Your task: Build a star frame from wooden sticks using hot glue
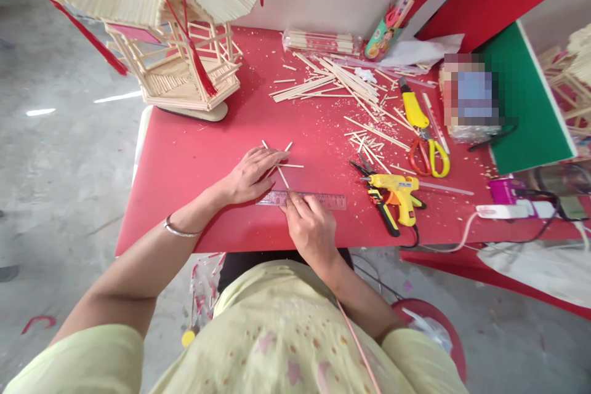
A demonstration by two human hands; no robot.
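Across the red table (175, 197) from where I stand, a clear ruler (331, 202) lies near the front edge, and just beyond it are the crossed thin sticks (293, 166) being worked on, one reaching down toward the ruler. The left hand (252, 173) lies over them, fingers stretched out and thumb apart, hiding part of the crossing; whether it pinches any stick I can't tell. The right hand (311, 228) has its fingers bunched at the ruler's upper edge, where that stick ends, and covers part of the scale; I can't make out whether it pinches stick or ruler. Right of the ruler, a yellow glue gun (392, 184) lies across some black-and-yellow pliers (386, 214), blocking part of them. Farther off that way are scissors (438, 160) with red and yellow handles and a yellow cutter (413, 106). Well beyond the ruler, loose sticks (353, 81) sprawl among crumbs, with a wrapped bundle (323, 42) behind. Far to the ruler's left, a tasselled stick pavilion (189, 83) takes up the table's back corner.
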